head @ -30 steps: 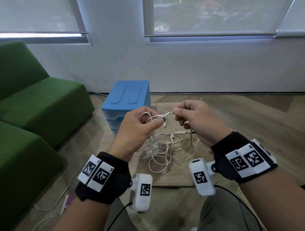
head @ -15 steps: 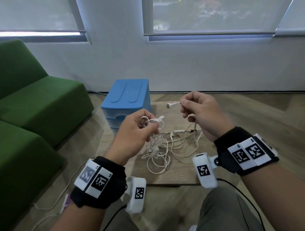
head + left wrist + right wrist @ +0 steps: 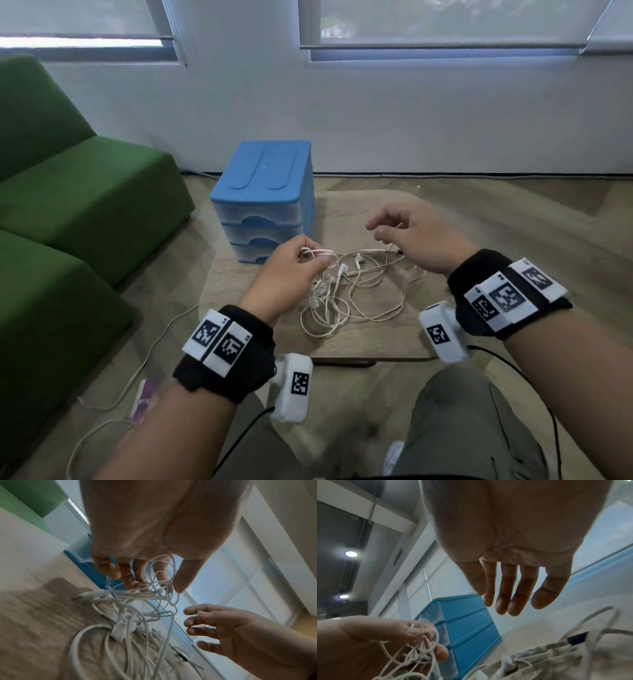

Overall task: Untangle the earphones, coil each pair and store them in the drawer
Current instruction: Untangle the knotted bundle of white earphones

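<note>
A tangle of white earphones (image 3: 352, 291) lies on the low wooden table (image 3: 359, 342). My left hand (image 3: 291, 270) grips a bunch of its loops with curled fingers, lifting them slightly; the left wrist view shows the cords (image 3: 154, 588) pinched between thumb and fingers. My right hand (image 3: 407, 236) hovers just right of it, fingers relaxed and empty, which the right wrist view confirms with its straight fingers (image 3: 508, 593). The blue drawer unit (image 3: 263, 202) stands at the table's far left, all drawers closed.
A green sofa (image 3: 68, 222) fills the left side. A loose white cable (image 3: 113, 404) and a purple item (image 3: 144, 399) lie on the floor near my left arm. A white wall and windows are behind the table.
My right hand let go of the earbud it had raised and opened. Both hands dropped lower toward the table; the left still grips the loops.
</note>
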{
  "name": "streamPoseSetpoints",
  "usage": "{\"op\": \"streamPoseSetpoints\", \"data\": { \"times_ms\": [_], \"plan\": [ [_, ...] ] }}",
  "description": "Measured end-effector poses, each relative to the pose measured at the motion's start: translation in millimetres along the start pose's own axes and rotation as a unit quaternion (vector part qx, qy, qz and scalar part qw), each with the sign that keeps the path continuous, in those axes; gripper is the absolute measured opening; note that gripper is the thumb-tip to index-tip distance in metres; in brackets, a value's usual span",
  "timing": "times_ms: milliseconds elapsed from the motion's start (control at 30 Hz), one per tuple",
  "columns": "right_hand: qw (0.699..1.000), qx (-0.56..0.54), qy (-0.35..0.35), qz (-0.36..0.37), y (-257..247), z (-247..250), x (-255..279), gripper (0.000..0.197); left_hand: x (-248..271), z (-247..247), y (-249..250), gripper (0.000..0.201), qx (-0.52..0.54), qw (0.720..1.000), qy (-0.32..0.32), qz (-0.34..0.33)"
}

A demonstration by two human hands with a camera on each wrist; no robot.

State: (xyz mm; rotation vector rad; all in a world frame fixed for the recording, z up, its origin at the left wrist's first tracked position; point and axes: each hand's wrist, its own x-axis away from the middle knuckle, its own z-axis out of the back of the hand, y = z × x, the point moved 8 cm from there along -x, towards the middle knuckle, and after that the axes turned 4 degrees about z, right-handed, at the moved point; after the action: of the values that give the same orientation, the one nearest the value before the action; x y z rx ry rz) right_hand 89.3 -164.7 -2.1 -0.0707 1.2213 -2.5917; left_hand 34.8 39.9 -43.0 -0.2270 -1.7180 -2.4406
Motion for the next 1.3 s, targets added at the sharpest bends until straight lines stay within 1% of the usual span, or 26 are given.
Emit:
{"op": "streamPoseSetpoints", "data": {
  "times_ms": [100,167,233,300,367,400,467,533,667,700,800,833,900,967,1033,1067,1133,1200,1300],
  "plan": [
    [0.993,0.089,-0.073,0.013,2,-8,8,0.027,-4,-12,-12,0.018,-0.046,0.997,-0.045,0.031],
    [0.976,0.159,-0.146,0.013,7,-20,14,0.045,-4,-17,-15,0.022,-0.086,0.993,-0.069,0.040],
    [0.954,0.209,-0.215,-0.002,17,-34,19,0.068,-4,-19,-12,0.031,-0.165,0.982,-0.084,0.031],
    [0.935,0.257,-0.246,-0.008,23,-42,22,0.087,-4,-22,-10,0.044,-0.249,0.964,-0.096,0.017],
    [0.922,0.295,-0.249,-0.007,26,-45,22,0.095,-3,-25,-10,0.058,-0.311,0.944,-0.109,0.001],
    [0.918,0.311,-0.245,-0.008,26,-45,22,0.094,-3,-27,-10,0.063,-0.331,0.937,-0.113,-0.004],
    [0.913,0.335,-0.232,-0.008,26,-46,20,0.087,-4,-29,-12,0.064,-0.354,0.928,-0.117,-0.007],
    [0.918,0.335,-0.212,0.002,24,-48,15,0.076,-6,-28,-13,0.055,-0.363,0.925,-0.113,-0.008],
    [0.933,0.308,-0.188,0.005,28,-54,1,0.043,-11,-26,-8,0.034,-0.339,0.936,-0.092,-0.005],
    [0.934,0.309,-0.182,0.002,31,-54,-3,0.041,-13,-28,-5,0.031,-0.335,0.938,-0.089,-0.003],
    [0.926,0.335,-0.171,-0.001,39,-56,-17,0.052,-18,-33,0,0.023,-0.326,0.941,-0.088,0.000],
    [0.929,0.330,-0.165,0.002,39,-54,-22,0.050,-19,-35,-1,0.022,-0.325,0.941,-0.090,0.002],
    [0.942,0.303,-0.147,0.012,36,-44,-34,0.034,-18,-35,-4,0.026,-0.321,0.942,-0.093,0.012],
    [0.954,0.279,-0.108,0.032,27,-27,-46,0.023,-18,-33,-7,0.040,-0.310,0.946,-0.096,0.022],
    [0.962,0.258,-0.074,0.046,19,-12,-60,0.025,-20,-31,-7,0.043,-0.304,0.947,-0.099,0.025],
    [0.967,0.244,-0.064,0.044,17,-7,-67,0.029,-20,-31,-6,0.037,-0.303,0.947,-0.100,0.025],
    [0.977,0.207,-0.038,0.043,13,0,-80,0.036,-22,-31,-8,0.017,-0.311,0.945,-0.099,0.022],
    [0.980,0.192,-0.006,0.057,6,6,-94,0.039,-21,-32,-9,0.021,-0.319,0.942,-0.101,0.019],
    [0.973,0.218,0.018,0.079,-5,7,-112,0.034,-22,-33,-11,0.017,-0.313,0.944,-0.106,0.021]
  ]
}}
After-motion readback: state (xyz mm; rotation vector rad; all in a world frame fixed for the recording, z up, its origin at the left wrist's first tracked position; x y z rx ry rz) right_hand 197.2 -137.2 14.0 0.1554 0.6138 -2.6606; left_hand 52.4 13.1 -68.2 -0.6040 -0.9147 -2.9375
